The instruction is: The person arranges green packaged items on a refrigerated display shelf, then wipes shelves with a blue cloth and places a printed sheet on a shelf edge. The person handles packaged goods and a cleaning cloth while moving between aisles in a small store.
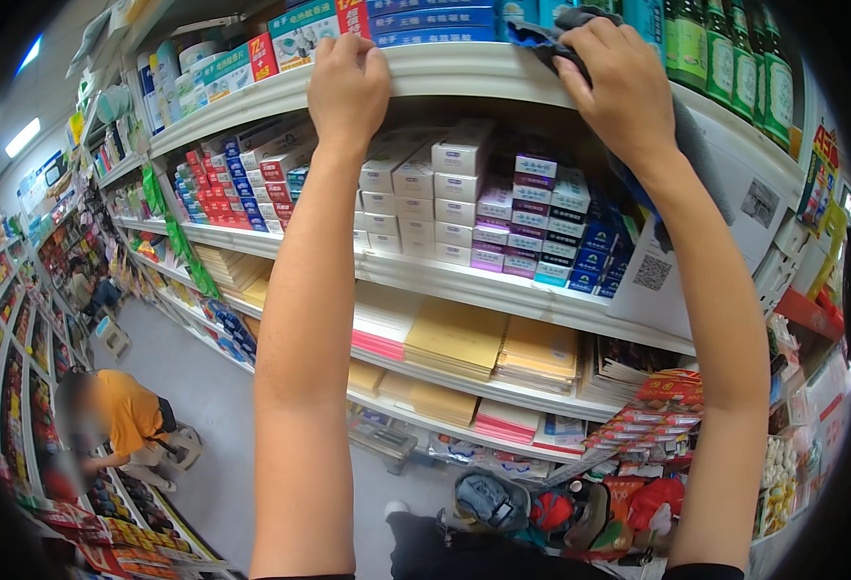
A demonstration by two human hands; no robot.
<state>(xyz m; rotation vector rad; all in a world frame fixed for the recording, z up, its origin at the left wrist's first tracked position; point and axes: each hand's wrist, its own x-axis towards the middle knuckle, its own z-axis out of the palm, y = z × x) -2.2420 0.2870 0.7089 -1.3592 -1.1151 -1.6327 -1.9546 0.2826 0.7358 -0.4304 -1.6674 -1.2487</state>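
My left hand is closed at the front lip of the top shelf, its fingers curled over the edge beside white-and-green boxes. Farther right, my right hand grips a dark grey cloth with a bit of blue, against the same lip. More dark grey fabric hangs behind my right forearm; whether it is one piece with the cloth I cannot tell. Blue boxes stand on the shelf between my hands. Green glass bottles stand right of my right hand.
Stacked small cartons fill the shelf below, with paper and envelopes lower down. White sheets with square codes hang at right. Bags sit on the floor. A person in orange works in the left aisle.
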